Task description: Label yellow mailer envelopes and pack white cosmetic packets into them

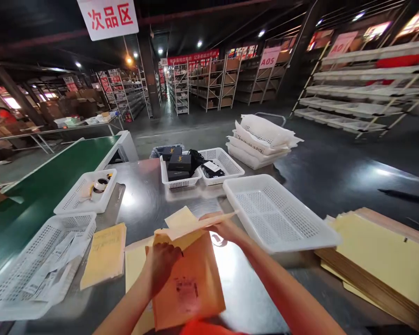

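A yellow-orange mailing envelope (192, 279) lies at the front of the metal table, its printed label facing up and its top edge raised. My left hand (164, 263) is closed at the envelope's upper left, fingers curled over it. At the upper right, my right hand (222, 227) pinches the pale flap (195, 227), which stretches across toward the left hand. Whether anything is inside the envelope cannot be seen. Partly under it lies another yellow envelope (134, 263). A small yellow padded packet (104, 253) with faint writing sits to the left.
Left are a white basket (7, 284) of paper slips and a basket (64, 200) with tape rolls. Beyond stand baskets (165, 179) of black boxes. A large white tray (282, 214) and stacked yellow envelopes (384, 251) lie right. A green conveyor (73, 160) runs along the left.
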